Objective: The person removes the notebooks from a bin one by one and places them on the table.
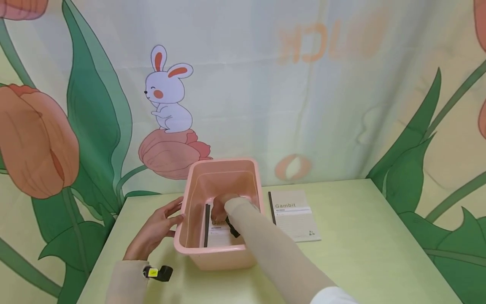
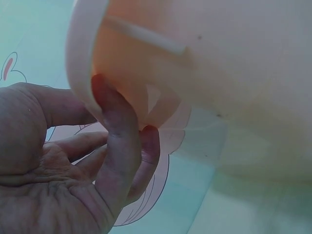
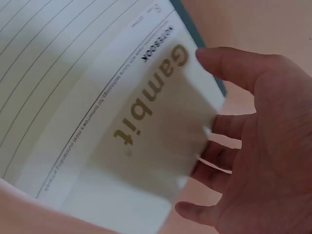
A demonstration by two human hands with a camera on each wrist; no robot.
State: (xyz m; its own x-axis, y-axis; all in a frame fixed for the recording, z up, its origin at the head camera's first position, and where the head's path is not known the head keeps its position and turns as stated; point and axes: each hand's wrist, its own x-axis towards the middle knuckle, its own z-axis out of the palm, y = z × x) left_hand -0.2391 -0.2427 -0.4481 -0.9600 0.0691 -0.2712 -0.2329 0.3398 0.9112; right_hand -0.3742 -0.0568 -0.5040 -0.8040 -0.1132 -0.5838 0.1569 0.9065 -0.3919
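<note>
A pink plastic bin (image 1: 216, 259) stands on the table, and my left hand (image 1: 155, 228) grips its left side at the rim. The left wrist view shows the fingers of the left hand (image 2: 117, 146) curled about the bin's rim (image 2: 80, 53). Inside the bin is a notebook (image 1: 220, 240) with a dark spine and "Gambit" on its cover. My right hand (image 1: 222, 207) reaches into the bin and holds this notebook at its top edge. In the right wrist view, the thumb of the right hand (image 3: 263, 136) lies over the notebook cover (image 3: 161, 161), with the other fingers at and partly beneath the edge.
A second "Gambit" notebook (image 1: 294, 226) lies flat on the pale green table (image 1: 364, 253), just right of the bin. Behind the table hangs a printed curtain (image 1: 243, 84) with a rabbit and tulips. Small black cameras (image 1: 164, 273) are strapped to the wrists.
</note>
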